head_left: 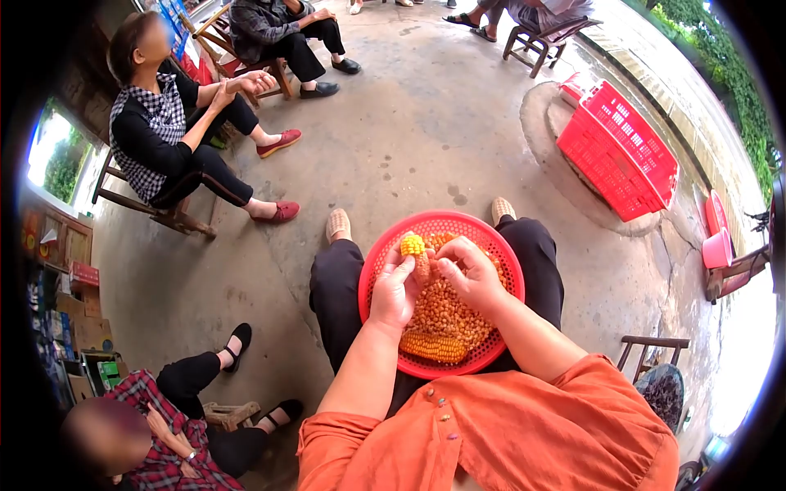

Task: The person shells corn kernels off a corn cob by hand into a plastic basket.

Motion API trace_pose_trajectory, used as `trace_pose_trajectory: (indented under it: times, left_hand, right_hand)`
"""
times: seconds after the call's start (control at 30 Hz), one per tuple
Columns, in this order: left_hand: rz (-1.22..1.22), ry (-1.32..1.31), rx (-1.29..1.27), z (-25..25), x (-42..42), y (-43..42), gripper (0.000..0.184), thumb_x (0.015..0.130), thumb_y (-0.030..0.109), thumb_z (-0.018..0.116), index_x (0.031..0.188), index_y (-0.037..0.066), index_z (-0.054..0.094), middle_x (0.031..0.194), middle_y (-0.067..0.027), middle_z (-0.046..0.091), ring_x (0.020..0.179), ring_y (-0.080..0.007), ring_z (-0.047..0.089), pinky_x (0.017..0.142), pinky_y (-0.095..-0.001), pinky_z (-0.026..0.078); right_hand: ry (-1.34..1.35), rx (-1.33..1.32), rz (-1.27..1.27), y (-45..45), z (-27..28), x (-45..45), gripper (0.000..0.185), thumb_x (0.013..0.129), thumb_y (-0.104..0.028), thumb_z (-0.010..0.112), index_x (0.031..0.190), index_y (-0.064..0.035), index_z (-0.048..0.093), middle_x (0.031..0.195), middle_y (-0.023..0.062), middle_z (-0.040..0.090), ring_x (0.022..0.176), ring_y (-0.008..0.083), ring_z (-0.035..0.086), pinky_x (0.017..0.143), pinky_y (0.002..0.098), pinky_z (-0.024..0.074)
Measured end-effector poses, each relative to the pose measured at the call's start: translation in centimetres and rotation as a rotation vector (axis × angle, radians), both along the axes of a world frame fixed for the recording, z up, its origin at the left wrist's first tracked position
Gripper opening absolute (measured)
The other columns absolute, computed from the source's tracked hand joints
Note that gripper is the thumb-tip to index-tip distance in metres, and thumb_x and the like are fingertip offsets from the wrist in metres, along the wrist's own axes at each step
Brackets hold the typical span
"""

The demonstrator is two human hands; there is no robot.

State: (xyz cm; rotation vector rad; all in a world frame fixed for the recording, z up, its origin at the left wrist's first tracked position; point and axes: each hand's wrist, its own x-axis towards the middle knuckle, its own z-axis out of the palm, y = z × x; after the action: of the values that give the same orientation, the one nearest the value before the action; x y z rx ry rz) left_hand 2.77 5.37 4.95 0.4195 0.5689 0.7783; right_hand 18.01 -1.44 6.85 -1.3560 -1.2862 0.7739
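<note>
A red perforated basket (514, 270) rests on my lap, with loose orange corn kernels (446, 315) spread across its bottom. My left hand (395, 288) is closed around a corn cob (413, 246) held upright over the basket. Yellow kernels show at the cob's top end, and its lower side looks partly bare. Close beside it, my right hand (471, 274) has its fingers curled and thumb bent in; whatever is between them is hidden. A whole ear of corn (434, 348) lies on the kernels at the near side of the basket.
Red plastic crates (618, 151) stand on the concrete floor at the right, with a pink bucket (717, 249) beyond. Seated people are at the left and the back. A small wooden stool (231, 416) is at the lower left.
</note>
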Motion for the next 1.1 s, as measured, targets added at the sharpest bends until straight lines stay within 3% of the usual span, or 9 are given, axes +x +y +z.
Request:
trace_pose_trajectory:
  times: [0.07,0.1,0.13,0.27,0.6,0.7,0.8,0.87,1.1]
  left_hand:
    - [-0.071,-0.034,-0.006,0.5,-0.3,-0.1,0.034,0.101,0.014,0.045,0.136,0.013,0.046,0.11,-0.0096,0.064,0.093,-0.0193,0.062,0.081,-0.0322,0.052]
    - [-0.142,-0.066,-0.011,0.9,-0.4,-0.2,0.034,0.102,0.016,0.044,0.136,0.014,0.046,0.109,-0.0097,0.064,0.088,-0.0182,0.062,0.074,-0.032,0.052]
    - [-0.17,0.002,-0.007,1.4,-0.3,-0.4,0.034,0.103,0.022,0.041,0.136,0.015,0.046,0.103,-0.0089,0.063,0.072,-0.016,0.057,0.06,-0.0296,0.047]
    - [-0.235,-0.019,-0.055,0.8,-0.4,-0.5,0.033,0.103,0.024,0.036,0.132,0.013,0.049,0.09,-0.0075,0.061,0.06,-0.0144,0.051,0.05,-0.0255,0.04]
    - [-0.207,0.08,-0.09,0.2,-0.3,-0.4,0.031,0.104,0.025,0.035,0.126,0.01,0.052,0.087,-0.0068,0.062,0.059,-0.0114,0.052,0.044,-0.0212,0.036]
    - [-0.297,-0.039,-0.067,-1.3,-0.8,-0.1,0.031,0.105,0.024,0.034,0.125,0.01,0.053,0.086,-0.0061,0.061,0.058,-0.0109,0.053,0.041,-0.0207,0.034]
    - [-0.289,0.061,-0.043,0.0,-0.3,-0.3,0.031,0.105,0.023,0.034,0.124,0.009,0.054,0.084,-0.005,0.061,0.057,-0.0106,0.053,0.04,-0.0211,0.035]
    - [-0.204,0.299,0.09,0.8,0.4,-0.8,0.032,0.105,0.025,0.033,0.123,0.009,0.053,0.08,-0.0053,0.06,0.053,-0.0105,0.049,0.04,-0.0207,0.035]
    - [-0.222,0.34,0.176,0.7,0.2,-1.0,0.033,0.105,0.023,0.033,0.128,0.008,0.052,0.088,-0.0048,0.061,0.059,-0.0088,0.053,0.04,-0.0201,0.035]
  right_hand:
    - [0.28,-0.09,-0.051,-0.1,-0.2,0.0,0.009,0.098,-0.01,0.059,0.099,-0.0013,0.058,0.09,0.0013,0.06,0.08,0.0101,0.058,0.074,0.0253,0.0487]
    - [0.279,-0.09,-0.055,0.0,-0.6,0.3,0.009,0.098,-0.01,0.059,0.099,-0.0013,0.058,0.09,0.0013,0.06,0.08,0.0101,0.058,0.074,0.0253,0.0487]
    - [0.267,-0.126,-0.053,0.1,-1.4,0.7,0.009,0.098,-0.011,0.059,0.098,-0.0018,0.058,0.089,0.0009,0.06,0.08,0.009,0.057,0.073,0.0251,0.0482]
    - [0.395,-0.278,0.06,0.0,-0.4,0.8,0.017,0.101,-0.02,0.055,0.097,-0.0038,0.059,0.082,-0.0009,0.061,0.077,0.0063,0.053,0.072,0.0229,0.045]
    - [0.395,-0.376,0.131,-0.2,0.0,0.7,0.025,0.103,-0.028,0.053,0.093,-0.006,0.06,0.079,-0.0021,0.058,0.075,0.0065,0.053,0.07,0.0229,0.0454]
    - [0.392,-0.389,0.132,-0.2,-0.1,0.8,0.028,0.103,-0.032,0.052,0.094,-0.0063,0.06,0.079,-0.0018,0.057,0.074,0.0067,0.053,0.068,0.0232,0.0461]
    - [0.415,-0.41,0.098,-0.3,-0.5,0.7,0.03,0.102,-0.034,0.052,0.092,-0.0071,0.059,0.076,-0.0019,0.056,0.069,0.0066,0.053,0.063,0.023,0.0456]
    - [0.399,-0.442,0.079,-0.2,-0.7,0.8,0.031,0.102,-0.035,0.052,0.092,-0.0074,0.059,0.074,-0.0022,0.056,0.066,0.0066,0.052,0.06,0.0228,0.0448]
    - [0.369,-0.495,0.083,-0.1,-1.4,1.2,0.03,0.101,-0.036,0.052,0.091,-0.0087,0.06,0.068,-0.0029,0.054,0.06,0.0066,0.051,0.055,0.0224,0.0432]
